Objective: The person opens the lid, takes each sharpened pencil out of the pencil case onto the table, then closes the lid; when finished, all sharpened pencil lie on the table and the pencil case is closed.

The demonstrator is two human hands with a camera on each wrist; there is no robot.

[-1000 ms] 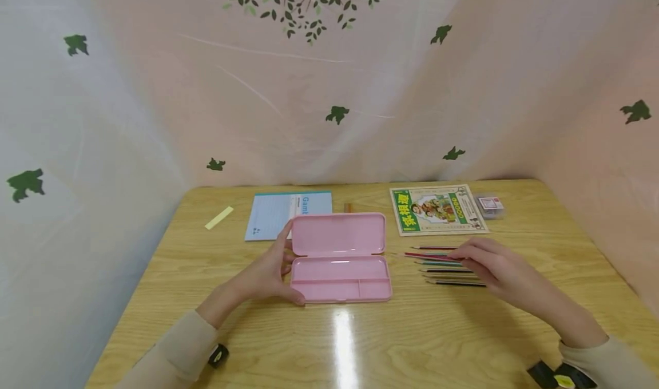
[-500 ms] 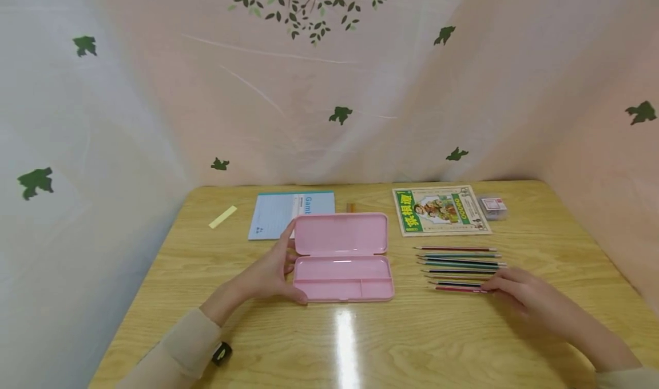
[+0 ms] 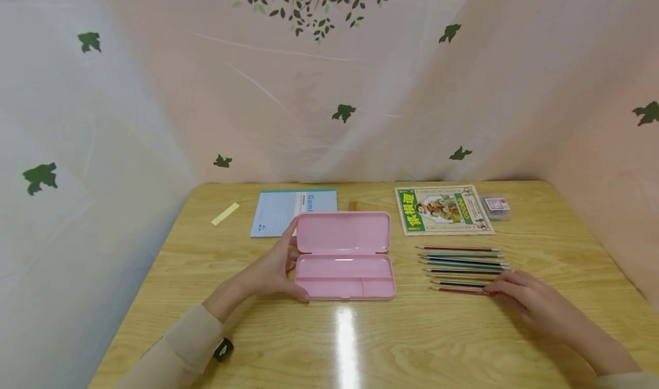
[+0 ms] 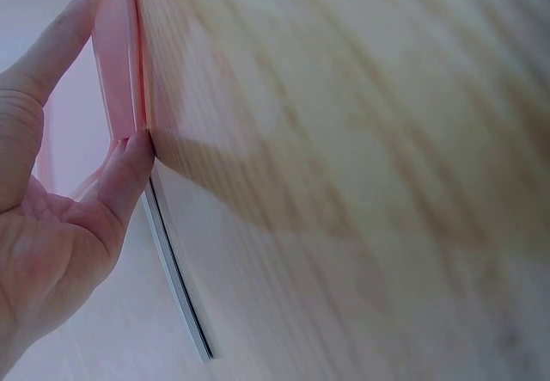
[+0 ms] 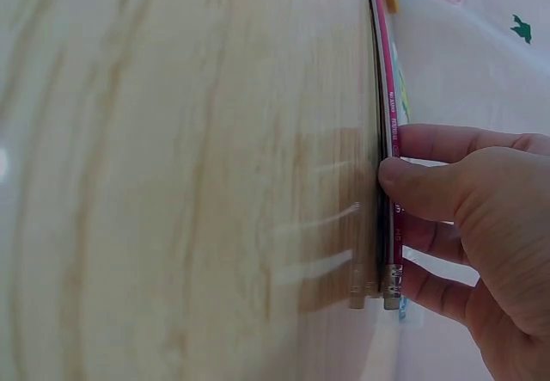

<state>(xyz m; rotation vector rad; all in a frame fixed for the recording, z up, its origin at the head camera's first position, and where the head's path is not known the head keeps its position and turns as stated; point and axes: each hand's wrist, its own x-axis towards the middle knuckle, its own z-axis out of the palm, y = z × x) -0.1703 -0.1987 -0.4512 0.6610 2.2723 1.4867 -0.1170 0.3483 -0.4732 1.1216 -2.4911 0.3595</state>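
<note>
An open pink pencil case (image 3: 344, 254) lies in the middle of the wooden table (image 3: 360, 343), its tray holding nothing. My left hand (image 3: 292, 261) rests against the case's left end, thumb at the near corner and straight fingers along the lid edge. The left wrist view shows the same hand (image 4: 116, 63) touching the pink rim (image 4: 120, 97). To the right lies a row of several pencils (image 3: 463, 266). My right hand (image 3: 496, 289) pinches the eraser end of the nearest one, a red pencil (image 3: 458, 290). In the right wrist view the thumb presses the red pencil (image 5: 394, 97) on the table.
At the back lie a blue notebook (image 3: 280, 211), a green picture booklet (image 3: 443, 209), a small clear box (image 3: 495, 205) and a yellow paper strip (image 3: 225, 213). A brown object (image 3: 353, 206) peeks from behind the case lid. Leaf-printed curtains wall the table on three sides.
My right hand carried the red pencil from the far side of the row to the near side and lowered it to the table. The left hand stayed at the case.
</note>
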